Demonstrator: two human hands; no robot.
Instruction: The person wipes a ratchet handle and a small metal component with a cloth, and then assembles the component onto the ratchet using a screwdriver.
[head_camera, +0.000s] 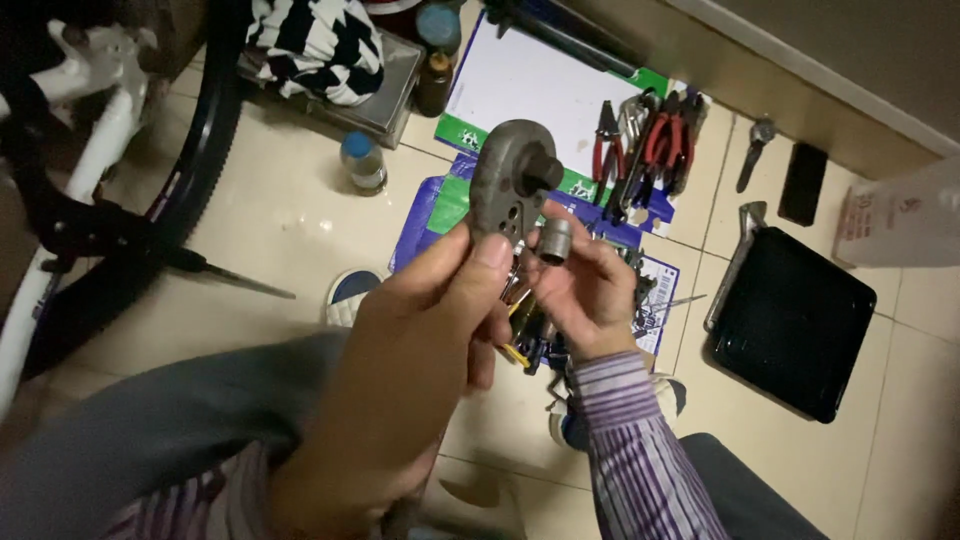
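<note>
Floor: cream tiles (290, 215)
12 o'clock: white sheet (540, 85), red-handled pliers (650, 150)
3 o'clock: black tray (795, 320)
10 o'clock: blue-capped jar (362, 162), bicycle wheel (190, 170)

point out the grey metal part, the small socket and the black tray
grey metal part (505, 175), head view, on its flat face
small socket (555, 240), head view, on its side wall
black tray (795, 320), head view, on its bare bottom

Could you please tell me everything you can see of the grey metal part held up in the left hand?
The grey metal part is a flat, rounded, dull plate that looks like cast metal, held upright above the tiled floor. A dark stub sticks out near its top, and small holes show lower down. The left hand pinches its lower edge with the thumb. The right hand holds a small metal sleeve just beside it.
</note>
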